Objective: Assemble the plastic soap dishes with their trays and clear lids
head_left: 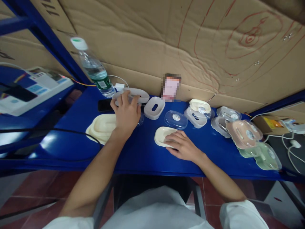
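Note:
My left hand (127, 113) reaches over a pale grey-white oval soap dish part (141, 94) at the back, its fingers spread and touching or just above it. Beneath this hand a clear piece shows only in part. My right hand (182, 144) has its fingers over the right end of a cream oval soap dish (160, 136), which lies on the table. To the left rests a larger cream dish base (101, 127). A white slotted tray (154, 108) and a clear lid with a round sticker (176, 119) lie between and behind my hands.
Stacked dishes with clear lids (199, 114) stand to the right, beside peach (238, 133) and green (265, 156) ones. A water bottle (97, 74) and a dark phone (105, 105) are at the back left. A blurred phone-like screen (171, 87) leans on the cardboard wall. Cables cross the left.

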Motion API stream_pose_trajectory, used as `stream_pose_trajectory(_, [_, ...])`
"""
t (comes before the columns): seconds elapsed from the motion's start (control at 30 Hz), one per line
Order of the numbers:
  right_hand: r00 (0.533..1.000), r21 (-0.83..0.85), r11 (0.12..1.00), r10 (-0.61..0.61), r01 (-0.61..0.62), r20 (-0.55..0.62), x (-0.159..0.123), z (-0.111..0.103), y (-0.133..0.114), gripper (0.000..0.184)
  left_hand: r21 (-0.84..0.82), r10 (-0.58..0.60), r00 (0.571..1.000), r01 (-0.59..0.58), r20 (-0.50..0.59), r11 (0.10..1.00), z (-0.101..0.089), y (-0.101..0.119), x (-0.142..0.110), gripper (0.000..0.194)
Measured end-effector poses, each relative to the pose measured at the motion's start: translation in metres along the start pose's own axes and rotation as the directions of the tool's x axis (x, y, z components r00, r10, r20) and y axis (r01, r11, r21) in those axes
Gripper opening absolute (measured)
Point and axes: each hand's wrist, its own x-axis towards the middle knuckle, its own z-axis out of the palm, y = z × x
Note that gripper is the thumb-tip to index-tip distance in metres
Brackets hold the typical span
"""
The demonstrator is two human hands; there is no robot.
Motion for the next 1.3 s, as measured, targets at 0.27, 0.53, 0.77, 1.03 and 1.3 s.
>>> stream_pose_trajectory(0.27, [0.976,0.136,0.988,0.098,-0.072,-0.196,0.024,-0.014,-0.008,0.019,-0.068,-0.016,0.994,0.009,-0.104,0.998,-0.014,0.002,0.004,0.043])
stream_pose_trajectory(0.53, [0.952,0.065,0.980,0.198,-0.188,-0.234,0.170,0.008,0.036,0.023,-0.166,-0.068,0.961,0.023,-0.267,0.986,-0.030,0.001,0.007,0.051])
stream_pose_trajectory(0.77, [0.957,-0.097,0.961,0.239,-0.257,-0.167,0.201,0.012,0.044,0.031,-0.206,-0.035,0.981,-0.006,-0.192,0.978,-0.026,0.007,0.002,0.050])
stream_pose_trajectory(1.03, [0.849,-0.273,0.827,0.385,-0.491,-0.361,0.024,-0.033,0.065,0.032,-0.232,0.385,0.923,-0.372,0.014,0.899,-0.012,0.038,-0.032,0.045])
stream_pose_trajectory(1.3, [0.789,-0.322,0.732,0.477,-0.600,-0.387,-0.033,-0.028,0.095,0.036,-0.332,0.703,0.684,-0.629,0.193,0.703,0.020,0.066,-0.069,0.037])
